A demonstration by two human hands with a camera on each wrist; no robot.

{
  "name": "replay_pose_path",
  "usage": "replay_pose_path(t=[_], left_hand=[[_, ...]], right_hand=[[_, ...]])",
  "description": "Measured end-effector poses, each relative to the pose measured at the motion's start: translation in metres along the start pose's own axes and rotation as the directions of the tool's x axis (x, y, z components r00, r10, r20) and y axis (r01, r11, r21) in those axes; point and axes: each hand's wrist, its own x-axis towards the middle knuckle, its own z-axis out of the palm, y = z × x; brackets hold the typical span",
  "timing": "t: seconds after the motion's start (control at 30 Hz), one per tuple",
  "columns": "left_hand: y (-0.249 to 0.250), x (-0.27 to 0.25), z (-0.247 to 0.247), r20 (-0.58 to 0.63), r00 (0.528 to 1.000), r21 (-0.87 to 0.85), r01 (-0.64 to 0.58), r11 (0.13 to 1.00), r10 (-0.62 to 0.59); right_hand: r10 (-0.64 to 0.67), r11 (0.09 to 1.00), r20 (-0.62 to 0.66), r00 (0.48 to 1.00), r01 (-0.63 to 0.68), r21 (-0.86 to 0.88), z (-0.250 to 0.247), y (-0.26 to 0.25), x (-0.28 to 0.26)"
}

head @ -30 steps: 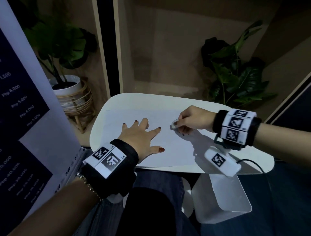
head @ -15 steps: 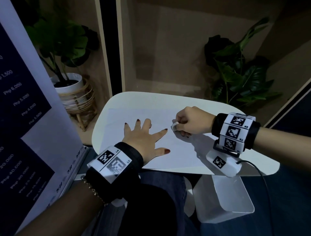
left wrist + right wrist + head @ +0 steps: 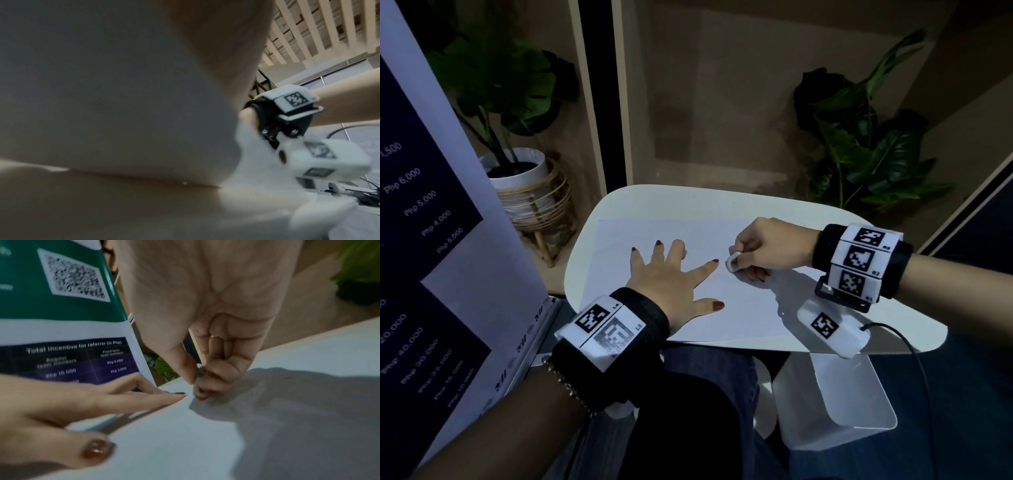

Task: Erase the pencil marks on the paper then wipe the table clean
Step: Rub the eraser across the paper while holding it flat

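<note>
Lying flat, the white paper [image 3: 739, 308] bears splayed left fingers [image 3: 671, 253]; right fingers [image 3: 751, 248] pinch a white eraser [image 3: 732, 261].

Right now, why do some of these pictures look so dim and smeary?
Head view: dim room, the right hand shadowing the paper. Left wrist view: skin fills the frame, the wrist device blurred. Right wrist view: soft motion blur, the eraser barely distinct.

A potted plant [image 3: 517, 171] in a white pot, set in a rattan stand [image 3: 541, 212], is seen left of the table. A printed price banner [image 3: 431, 240] is placed nearer left. Dark foliage [image 3: 866, 144] is seen behind, right.
</note>
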Motion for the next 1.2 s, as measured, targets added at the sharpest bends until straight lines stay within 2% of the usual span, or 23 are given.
replay_pose_path(t=[0.17,0.27,0.4,0.57,0.7,0.77,0.87,0.97,1.07,1.13,1.2], left_hand=[[0.001,-0.001,0.0,-0.003,1.0,-0.013,0.011,1.0,-0.011],[0.001,-0.002,0.0,-0.011,1.0,-0.013,0.019,1.0,-0.019],[0.0,0.0,0.0,-0.013,1.0,0.0,0.021,1.0,-0.021],[-0.002,-0.001,-0.001,0.001,1.0,-0.001,0.011,1.0,-0.011],[-0.002,-0.001,-0.001,0.011,1.0,-0.005,0.009,1.0,-0.009],[-0.002,0.0,-0.001,0.017,1.0,-0.008,0.007,1.0,-0.007],[-0.003,-0.001,0.0,0.017,1.0,-0.007,0.001,1.0,-0.001],[-0.004,-0.001,0.001,0.005,1.0,-0.02,-0.006,1.0,0.006],[-0.004,0.0,0.002,0.012,1.0,-0.038,-0.005,0.999,0.005],[-0.005,0.001,0.002,0.016,1.0,-0.034,-0.004,0.999,0.004],[-0.005,0.001,0.003,0.016,1.0,-0.033,-0.005,0.999,0.006]], right_hand=[[-0.052,0.997,-0.091,0.995,0.046,-0.064,-0.002,0.002,0.009],[-0.069,0.997,-0.022,0.997,0.069,-0.018,-0.001,-0.002,0.012],[-0.122,0.99,-0.03,0.992,0.12,-0.073,0.001,-0.008,0.012],[-0.157,0.987,0.16,0.974,0.161,-0.011,0.002,-0.012,-0.012],[-0.186,0.978,0.239,0.953,0.202,-0.043,0.006,-0.015,-0.027],[-0.171,0.976,0.189,0.967,0.193,-0.101,0.005,-0.015,-0.022],[-0.168,0.957,0.017,0.986,0.167,-0.239,0.004,-0.015,-0.006],[-0.16,0.965,-0.032,0.987,0.15,-0.213,0.004,-0.015,0.001],[-0.167,0.973,0.097,0.981,0.18,-0.143,0.004,-0.018,-0.013],[-0.191,0.975,0.221,0.956,0.211,-0.07,0.006,-0.02,-0.026],[-0.213,0.974,0.288,0.934,0.228,-0.017,0.007,-0.02,-0.032]])
